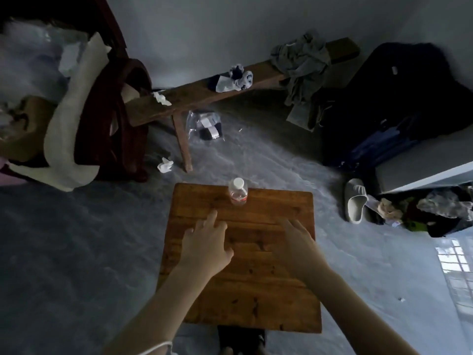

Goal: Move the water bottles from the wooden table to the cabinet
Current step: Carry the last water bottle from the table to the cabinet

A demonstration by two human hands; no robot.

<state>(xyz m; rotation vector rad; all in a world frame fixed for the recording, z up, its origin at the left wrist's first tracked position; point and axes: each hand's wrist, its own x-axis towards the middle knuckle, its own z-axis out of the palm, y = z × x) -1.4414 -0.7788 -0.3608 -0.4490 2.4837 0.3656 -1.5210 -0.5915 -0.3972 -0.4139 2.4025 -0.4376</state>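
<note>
Wooden table (238,278) directly below me, square top, warm brown planks, standing on a pale grey floor (76,252). One water bottle (238,192) stands upright on it, near the far edge and roughly centred; clear plastic, white cap, red band on the label.

Both my hands are over the tabletop, palms down, holding nothing. My left hand (206,243) is reaching forward with fingers straight and spread, the index fingertip nearest the bottle but not touching it. My right hand (298,242) is out to the right of it, fingers loosely extended and slightly blurred; it is also apart from the bottle. I cannot tell whether either palm touches the wood. A thin white cord (156,348) circles my left wrist at the bottom of the view.

Surroundings: a long wooden bench (204,92) runs along the wall beyond the table, carrying a crumpled tissue (161,98), rolled socks (234,76) and a heap of grey clothing (302,64). A clear plastic bag (206,125) lies on the floor under the bench, another crumpled tissue (165,164) beside its leg. A dark suitcase (394,98) sits at the right, with a grey slipper (354,199) on the floor near it.
</note>
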